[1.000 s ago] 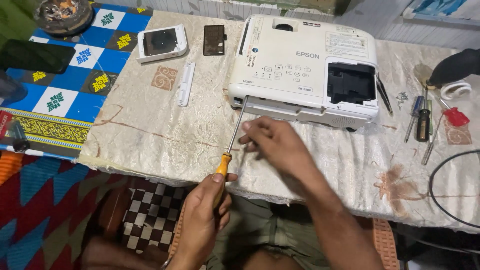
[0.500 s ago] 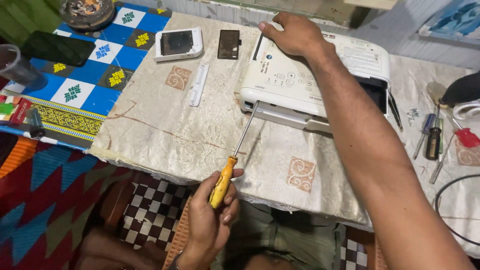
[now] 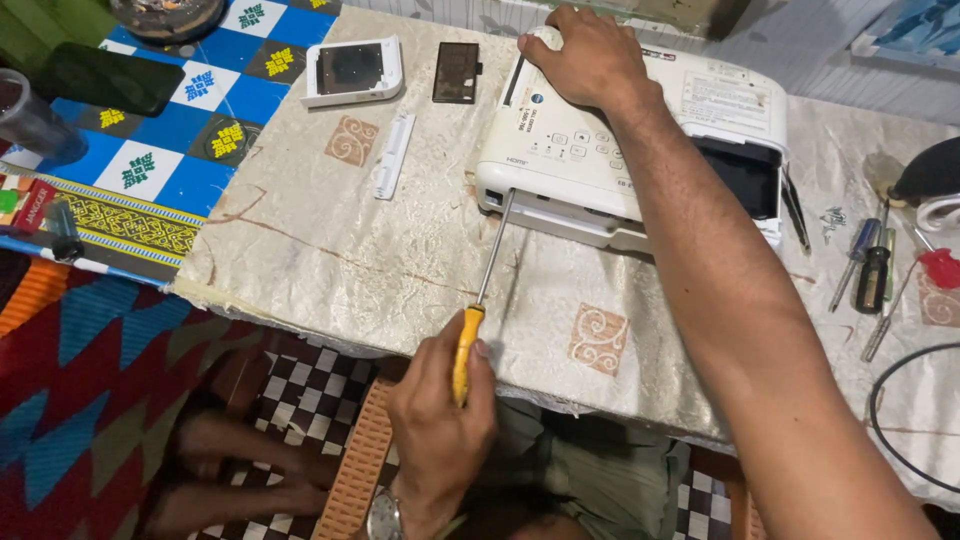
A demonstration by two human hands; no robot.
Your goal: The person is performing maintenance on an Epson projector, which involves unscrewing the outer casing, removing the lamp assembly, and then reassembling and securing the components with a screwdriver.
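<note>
The white projector [image 3: 640,150] lies on the cloth-covered table [image 3: 320,250], between the two hands: the right hand [image 3: 585,55] rests on its far left corner, and the left hand [image 3: 440,420] is near the table edge, on the near side of it. The right hand lies palm down with fingers curved over the top edge of the projector, pressing on it and not pinching anything. The left hand is closed around the yellow handle of a long screwdriver [image 3: 480,290]. The metal shaft goes away from this hand, and its tip meets the front left side of the projector, just below the right hand.

To the left of the right hand lie a small dark panel [image 3: 456,72] and a white frame cover [image 3: 352,70], and nearer a narrow white plastic strip [image 3: 393,155]. Far to the right of both hands, past the right forearm, some more screwdrivers [image 3: 868,265] lie on the cloth, well apart from the projector.
</note>
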